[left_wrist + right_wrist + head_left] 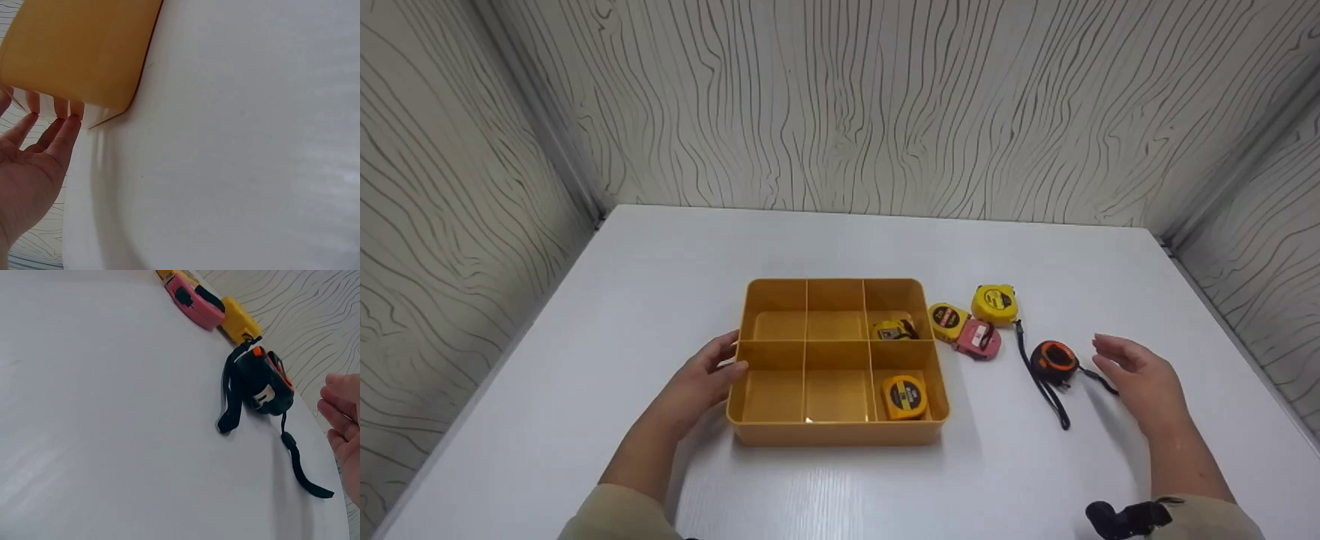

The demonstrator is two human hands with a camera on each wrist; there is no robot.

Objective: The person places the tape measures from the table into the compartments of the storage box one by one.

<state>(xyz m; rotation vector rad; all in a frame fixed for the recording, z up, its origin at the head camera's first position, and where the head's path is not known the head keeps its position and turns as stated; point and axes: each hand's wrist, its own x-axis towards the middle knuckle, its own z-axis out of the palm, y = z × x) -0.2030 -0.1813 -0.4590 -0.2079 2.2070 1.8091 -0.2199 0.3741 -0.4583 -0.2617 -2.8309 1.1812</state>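
Gripping box (838, 434) with left hand (709, 379), thumb over left rim.
Containing yellow tape measures (905, 398) at right, one partly hidden behind divider (838, 343); holding nothing in loose-fingered right hand (1146, 381), near black tape measure (1051, 361).

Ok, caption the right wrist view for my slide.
Right hand near a rounded black-and-orange tape measure on a white tabletop, a pink tape measure beyond.

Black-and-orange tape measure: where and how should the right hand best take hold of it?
Probably across the tape measure's rounded case, coming from the right and above: the right hand is on that side, while a black strap lies along the left. The compact case should suit a pinch better than the limp cord.
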